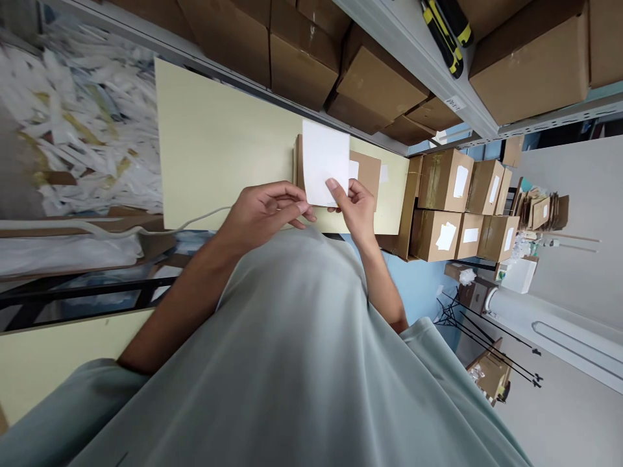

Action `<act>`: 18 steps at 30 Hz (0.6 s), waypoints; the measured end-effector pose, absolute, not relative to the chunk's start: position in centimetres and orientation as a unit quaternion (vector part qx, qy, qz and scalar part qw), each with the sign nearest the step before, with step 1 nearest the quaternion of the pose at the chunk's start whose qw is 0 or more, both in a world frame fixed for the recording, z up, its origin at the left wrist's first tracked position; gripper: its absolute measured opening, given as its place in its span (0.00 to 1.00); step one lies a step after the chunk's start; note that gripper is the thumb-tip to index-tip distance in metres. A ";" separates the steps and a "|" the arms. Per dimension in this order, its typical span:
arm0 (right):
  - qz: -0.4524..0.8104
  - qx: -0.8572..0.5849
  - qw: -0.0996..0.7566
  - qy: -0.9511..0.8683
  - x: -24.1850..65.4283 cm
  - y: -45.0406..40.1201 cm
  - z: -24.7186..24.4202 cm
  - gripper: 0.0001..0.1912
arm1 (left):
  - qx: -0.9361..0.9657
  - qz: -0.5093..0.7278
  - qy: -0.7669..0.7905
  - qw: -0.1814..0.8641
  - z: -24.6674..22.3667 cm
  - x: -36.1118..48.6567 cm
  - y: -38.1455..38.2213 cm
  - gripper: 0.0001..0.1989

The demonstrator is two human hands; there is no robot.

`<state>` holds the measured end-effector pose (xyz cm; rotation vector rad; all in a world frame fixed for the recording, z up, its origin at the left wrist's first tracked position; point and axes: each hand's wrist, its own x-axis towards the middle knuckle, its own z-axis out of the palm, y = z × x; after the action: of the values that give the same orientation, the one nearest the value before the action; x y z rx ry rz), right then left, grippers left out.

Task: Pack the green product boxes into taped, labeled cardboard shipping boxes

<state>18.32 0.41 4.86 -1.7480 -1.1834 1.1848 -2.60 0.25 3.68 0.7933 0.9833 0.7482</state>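
Observation:
A blank white sheet of paper (325,159), label-like in shape, is held up above a brown cardboard box (368,170) on the table. My right hand (359,209) grips its lower right edge, thumb on the front and fingers behind. At the lower left corner is my left hand (270,211), its thumb and curled fingers closed at that corner; the exact contact is hard to see. The sheet covers much of the box. A white label (353,170) shows on the box beside the sheet.
The pale yellow table (219,143) carries the box, and a white cable (204,216) runs at its near edge. Cardboard boxes (304,65) line the shelf behind. Yellow-black utility knives (445,39) lie on the upper shelf. Labelled boxes (438,233) are stacked right; scrap strips (97,123) pile up left.

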 end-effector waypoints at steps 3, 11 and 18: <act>0.451 -0.699 0.284 -0.476 17.7 0.1 4.1 0.33 | 0.365 0.355 0.450 0.734 3.3 -2.9 0.3 0.18; 0.448 -0.646 0.269 -0.557 15.8 -1.6 6.8 0.24 | 0.410 0.365 0.462 0.697 2.6 -4.1 0.2 0.18; 0.482 -0.645 0.265 -0.531 14.4 -0.7 5.3 0.17 | 0.512 0.350 0.472 0.627 1.8 -5.7 0.0 0.11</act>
<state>14.41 -0.69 5.29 -1.7417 -1.4346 1.3030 -5.67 0.05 1.84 1.1735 1.0825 0.8031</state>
